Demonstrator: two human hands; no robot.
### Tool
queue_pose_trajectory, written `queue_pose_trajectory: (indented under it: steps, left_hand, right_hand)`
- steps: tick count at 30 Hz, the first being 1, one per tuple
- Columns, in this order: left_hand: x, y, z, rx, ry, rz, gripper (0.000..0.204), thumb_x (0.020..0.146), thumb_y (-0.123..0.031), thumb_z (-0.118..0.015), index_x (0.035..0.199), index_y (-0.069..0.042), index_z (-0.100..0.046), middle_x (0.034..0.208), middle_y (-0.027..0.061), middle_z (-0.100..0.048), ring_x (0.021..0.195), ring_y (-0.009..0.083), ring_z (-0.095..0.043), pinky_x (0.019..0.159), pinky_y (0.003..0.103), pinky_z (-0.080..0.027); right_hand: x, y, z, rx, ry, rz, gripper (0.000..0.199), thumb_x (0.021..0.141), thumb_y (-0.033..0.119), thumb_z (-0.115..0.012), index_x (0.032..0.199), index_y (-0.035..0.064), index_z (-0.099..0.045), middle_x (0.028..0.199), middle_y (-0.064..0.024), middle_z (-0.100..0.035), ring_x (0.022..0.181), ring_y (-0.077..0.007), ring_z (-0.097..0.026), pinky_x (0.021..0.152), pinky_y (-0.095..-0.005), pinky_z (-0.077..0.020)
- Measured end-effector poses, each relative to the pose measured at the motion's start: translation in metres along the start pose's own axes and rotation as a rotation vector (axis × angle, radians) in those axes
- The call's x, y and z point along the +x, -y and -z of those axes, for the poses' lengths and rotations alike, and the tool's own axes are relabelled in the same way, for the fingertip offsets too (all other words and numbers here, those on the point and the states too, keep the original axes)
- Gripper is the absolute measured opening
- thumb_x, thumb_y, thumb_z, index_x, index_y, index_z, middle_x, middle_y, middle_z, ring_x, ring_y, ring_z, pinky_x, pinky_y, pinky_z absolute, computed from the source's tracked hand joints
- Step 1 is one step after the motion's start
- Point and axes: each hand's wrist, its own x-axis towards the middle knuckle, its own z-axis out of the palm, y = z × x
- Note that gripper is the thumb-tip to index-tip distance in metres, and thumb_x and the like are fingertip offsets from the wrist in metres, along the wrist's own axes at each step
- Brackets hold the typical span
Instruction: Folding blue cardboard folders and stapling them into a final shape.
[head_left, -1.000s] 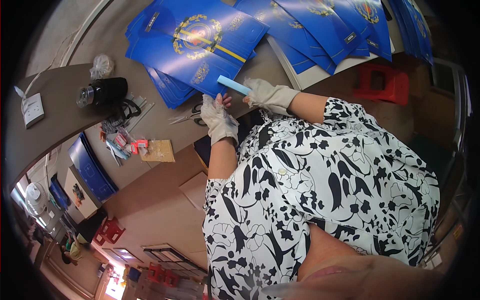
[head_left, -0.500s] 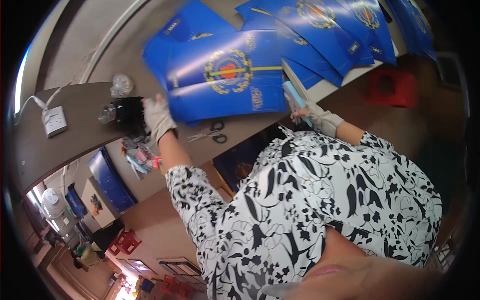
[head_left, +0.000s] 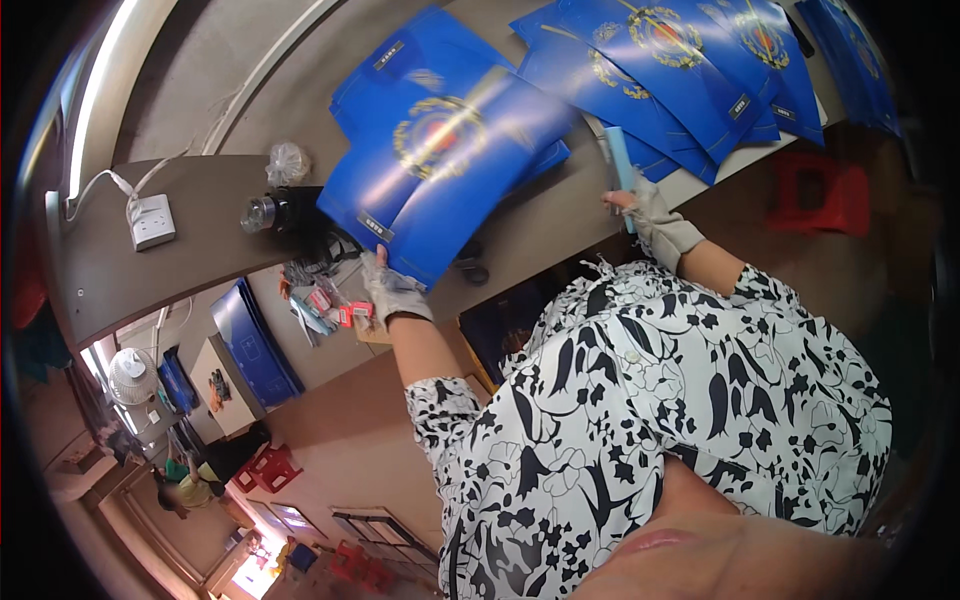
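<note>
My left hand [head_left: 398,292], in a pale glove with bare fingertips, pinches the near corner of a glossy blue printed sheet [head_left: 440,200]. That sheet has a gold wreath and red emblem and lies tilted over other blue sheets [head_left: 385,60]. In my gloved right hand [head_left: 662,225] is a long, flat light-blue tool [head_left: 620,160], held upright near the table's front edge; its exact kind I cannot make out. Dark-handled scissors [head_left: 474,268] are partly covered beside the lifted sheet.
More blue sheets [head_left: 670,80] lie fanned out at the back right. A dark cylindrical object [head_left: 300,212], a crumpled clear plastic bag [head_left: 287,163] and a white power strip [head_left: 152,222] are on the left. A red stool [head_left: 820,195] stands at the right; small packets [head_left: 325,305] sit near my left hand.
My left hand has moved nearer and right, and now grips the top sheet's corner. The sheet has turned and come off the one beneath. My right hand keeps the light-blue tool.
</note>
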Motion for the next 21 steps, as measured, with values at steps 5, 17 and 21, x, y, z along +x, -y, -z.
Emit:
queue_pose_trajectory:
  steps: [5, 17, 21]
  left_hand:
    - [-0.071, 0.062, -0.058, -0.325, 0.172, 0.216, 0.013, 0.082, -0.009, -0.059, 0.092, -0.011, -0.053, 0.086, 0.0037, -0.059, 0.072, 0.018, -0.055, 0.055, 0.031, -0.046]
    - [-0.113, 0.126, -0.143, -0.478, 0.06, 0.477, 0.015, 0.085, -0.02, -0.059, 0.09, -0.007, -0.053, 0.085, 0.0052, -0.056, 0.08, 0.0193, -0.057, 0.064, 0.031, -0.049]
    - [-0.116, 0.125, -0.148, -0.517, 0.103, 0.479, 0.018, 0.085, -0.022, -0.059, 0.093, -0.007, -0.053, 0.09, 0.0059, -0.057, 0.085, 0.0197, -0.056, 0.066, 0.032, -0.049]
  right_hand:
    - [-0.026, 0.026, -0.016, -0.814, 0.255, 0.062, 0.035, 0.071, 0.012, -0.066, 0.098, -0.0028, -0.05, 0.075, -0.0183, -0.058, 0.068, -0.0286, -0.061, 0.059, -0.0374, -0.0466]
    - [-0.023, 0.001, -0.034, -0.885, 0.282, 0.153, 0.039, 0.069, 0.024, -0.071, 0.088, -0.0049, -0.052, 0.087, -0.0263, -0.056, 0.083, -0.0401, -0.056, 0.071, -0.0428, -0.0445]
    - [-0.013, -0.003, -0.035, -1.008, 0.278, 0.147, 0.05, 0.069, 0.031, -0.071, 0.095, -0.0069, -0.05, 0.091, -0.0267, -0.055, 0.082, -0.0419, -0.056, 0.07, -0.0437, -0.0456]
